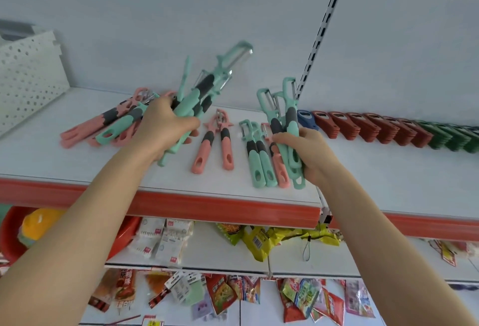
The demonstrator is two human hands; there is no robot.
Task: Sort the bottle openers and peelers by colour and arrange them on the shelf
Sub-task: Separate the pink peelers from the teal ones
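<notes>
Left hand (166,123), right hand (308,149) grip mint peelers (193,97); pink pair (201,153) between

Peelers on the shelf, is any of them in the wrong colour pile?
Yes. One green peeler lies across the pink pile at the left, and a pink peeler sits beside two green ones, so colours are mixed.

We are in a shop: a white metal shelf (375,170) with a red plastic edge strip (207,206), a slotted upright (323,27) on the far wall (155,2), bright snack packets (255,244) below.
</notes>
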